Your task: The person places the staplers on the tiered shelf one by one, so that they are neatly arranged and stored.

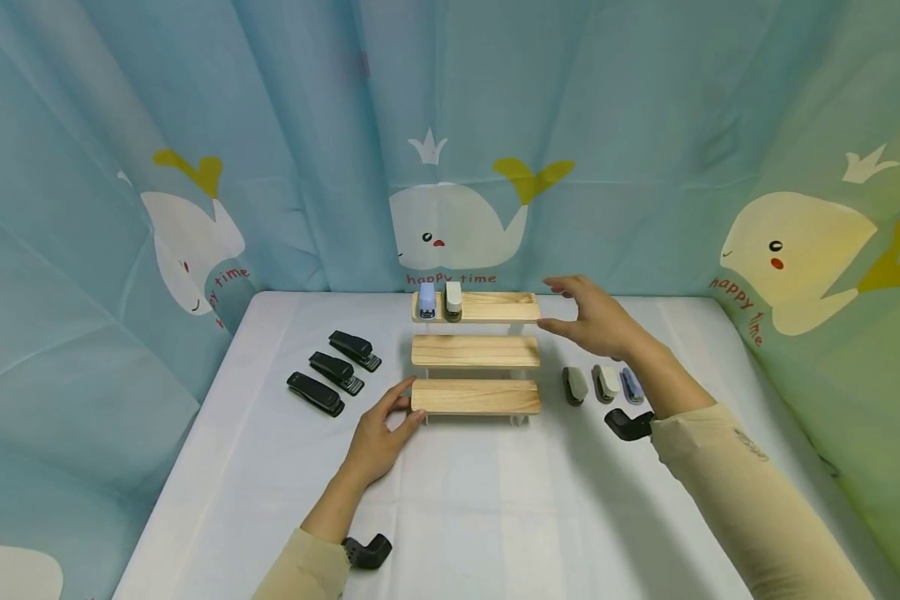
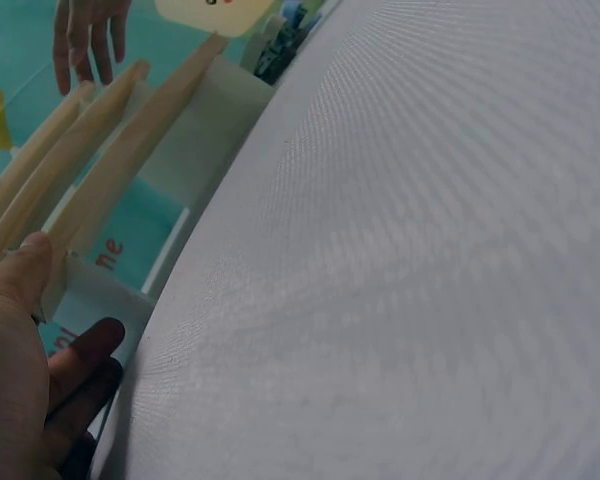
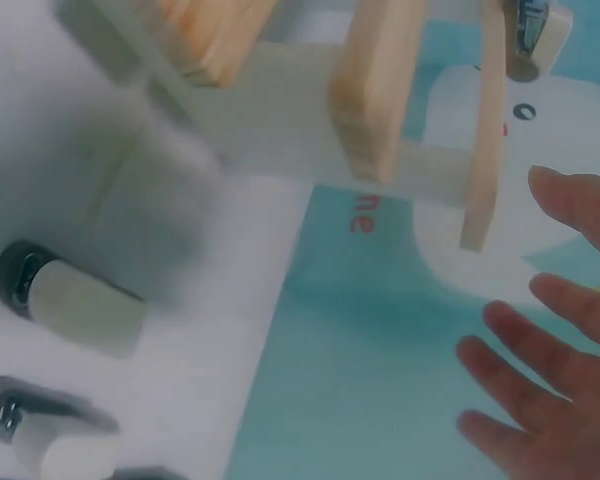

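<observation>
A three-tier wooden display stand (image 1: 476, 396) stands mid-table on clear supports. My left hand (image 1: 375, 437) grips the left end of its lowest board, the thumb (image 2: 25, 270) against the wood and the other fingers by the clear side panel. Two small staplers, one blue (image 1: 427, 300) and one white (image 1: 453, 302), sit at the left of the top board. My right hand (image 1: 588, 321) is just off that board's right end, fingers spread and holding nothing. In the right wrist view, a gap shows between the right fingers (image 3: 540, 340) and the stand.
Three black staplers (image 1: 336, 373) lie left of the stand. To its right are small grey (image 1: 574, 386), white (image 1: 606, 383) and blue (image 1: 632, 386) staplers, beneath the right forearm. A whale-print curtain (image 1: 315, 167) hangs behind the white-covered table (image 1: 457, 517).
</observation>
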The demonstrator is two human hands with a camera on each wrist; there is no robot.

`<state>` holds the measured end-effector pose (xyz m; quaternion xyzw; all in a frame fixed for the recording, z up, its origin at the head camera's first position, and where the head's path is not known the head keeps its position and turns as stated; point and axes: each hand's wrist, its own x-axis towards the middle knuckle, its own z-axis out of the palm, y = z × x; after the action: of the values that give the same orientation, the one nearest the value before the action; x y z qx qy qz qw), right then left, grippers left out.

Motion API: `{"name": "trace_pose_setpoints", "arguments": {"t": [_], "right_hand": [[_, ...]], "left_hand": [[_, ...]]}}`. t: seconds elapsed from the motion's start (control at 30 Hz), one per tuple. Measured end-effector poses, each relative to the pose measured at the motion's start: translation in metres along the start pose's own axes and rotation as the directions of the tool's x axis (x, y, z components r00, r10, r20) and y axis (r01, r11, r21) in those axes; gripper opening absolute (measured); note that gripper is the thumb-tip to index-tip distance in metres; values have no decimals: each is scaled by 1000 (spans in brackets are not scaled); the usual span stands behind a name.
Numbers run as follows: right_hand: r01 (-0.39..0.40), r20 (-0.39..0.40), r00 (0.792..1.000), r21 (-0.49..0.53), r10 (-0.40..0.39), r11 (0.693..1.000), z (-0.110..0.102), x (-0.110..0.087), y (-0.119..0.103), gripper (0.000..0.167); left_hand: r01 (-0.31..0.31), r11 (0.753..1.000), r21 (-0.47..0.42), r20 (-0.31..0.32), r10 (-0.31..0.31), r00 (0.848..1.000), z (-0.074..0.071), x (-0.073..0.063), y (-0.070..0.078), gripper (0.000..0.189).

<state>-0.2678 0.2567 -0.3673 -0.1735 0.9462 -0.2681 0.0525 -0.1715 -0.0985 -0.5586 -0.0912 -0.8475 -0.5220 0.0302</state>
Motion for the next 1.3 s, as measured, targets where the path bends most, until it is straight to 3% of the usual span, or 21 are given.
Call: {"name": "trace_pose_setpoints", "arguments": {"t": [0.67, 0.97, 1.3], "right_hand": [[-22, -2, 1000, -68, 21, 997, 3, -18, 28, 72], [-35, 13, 999, -98, 37, 995, 14, -27, 41, 70], [-34, 37, 999, -110, 38, 993, 30, -38, 55, 69]], "left_hand": [[-1, 1000, 5, 2, 1, 1000, -1, 2, 1, 62], [-19, 1000, 7, -2, 19, 1000, -2, 1, 1, 62], [32, 999, 3, 10, -32, 999, -1, 1, -1, 61]]}}
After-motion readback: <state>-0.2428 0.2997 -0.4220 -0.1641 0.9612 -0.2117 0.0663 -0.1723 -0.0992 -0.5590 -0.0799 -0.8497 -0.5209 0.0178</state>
